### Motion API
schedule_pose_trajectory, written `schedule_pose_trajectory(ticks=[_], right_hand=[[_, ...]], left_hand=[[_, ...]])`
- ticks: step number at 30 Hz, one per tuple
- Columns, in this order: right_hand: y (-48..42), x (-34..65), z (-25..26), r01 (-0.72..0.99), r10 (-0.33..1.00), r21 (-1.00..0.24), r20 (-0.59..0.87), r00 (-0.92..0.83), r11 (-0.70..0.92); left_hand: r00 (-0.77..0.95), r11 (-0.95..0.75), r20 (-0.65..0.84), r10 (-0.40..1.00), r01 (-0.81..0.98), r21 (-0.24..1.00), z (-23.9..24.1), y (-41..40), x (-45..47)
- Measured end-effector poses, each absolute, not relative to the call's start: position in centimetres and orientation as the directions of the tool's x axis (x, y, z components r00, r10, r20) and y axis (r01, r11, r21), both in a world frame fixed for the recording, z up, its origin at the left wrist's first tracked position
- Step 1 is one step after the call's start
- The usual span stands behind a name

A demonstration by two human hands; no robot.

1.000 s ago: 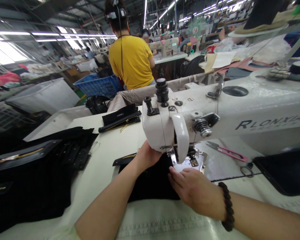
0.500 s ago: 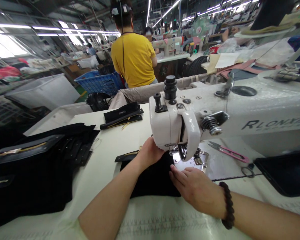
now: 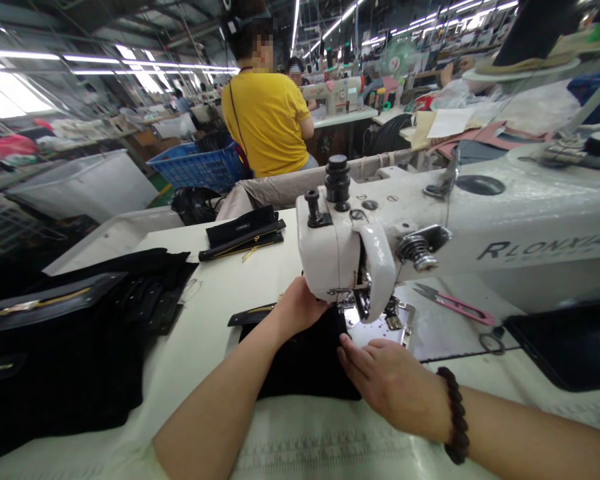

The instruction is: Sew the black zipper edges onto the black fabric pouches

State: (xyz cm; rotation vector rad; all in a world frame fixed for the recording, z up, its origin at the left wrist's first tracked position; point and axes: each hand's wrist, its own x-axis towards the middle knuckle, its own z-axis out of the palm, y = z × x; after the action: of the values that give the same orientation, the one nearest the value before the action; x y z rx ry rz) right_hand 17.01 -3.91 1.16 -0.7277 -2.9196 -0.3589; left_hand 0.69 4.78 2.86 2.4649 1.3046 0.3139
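Observation:
A black fabric piece (image 3: 305, 363) lies under the head of a white sewing machine (image 3: 325, 247), its right edge beside the needle area. My left hand (image 3: 303, 307) rests on the far part of this fabric, its fingertips hidden behind the machine head. Stretched out along the fabric's right edge are the fingers of my right hand (image 3: 390, 377), lying on it close to the shiny needle plate (image 3: 373, 330). A black strip with a zipper (image 3: 253, 315) shows at the fabric's far left side, partly covered by my left arm.
Pink-handled thread snips (image 3: 455, 305) and a dark phone-like device (image 3: 565, 343) lie at right. Folded black zippered pieces (image 3: 243, 233) sit at the back of the table; a stack of black pieces (image 3: 65, 347) fills the left. A person in yellow (image 3: 265, 123) is beyond.
My hands and the black fabric hold almost the same position. The view has shifted slightly, and the person in yellow has turned their head to the right.

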Motion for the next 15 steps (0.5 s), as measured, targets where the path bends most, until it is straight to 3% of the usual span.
schedule_pose_trajectory(ticks=[15], right_hand=[[-3.9,17.1,1.3,0.488,0.452,0.197,0.202,-0.869,0.850]], left_hand=[[0.559,-0.573,0.138,0.817,0.763,0.301,1.6,4.9,0.5]])
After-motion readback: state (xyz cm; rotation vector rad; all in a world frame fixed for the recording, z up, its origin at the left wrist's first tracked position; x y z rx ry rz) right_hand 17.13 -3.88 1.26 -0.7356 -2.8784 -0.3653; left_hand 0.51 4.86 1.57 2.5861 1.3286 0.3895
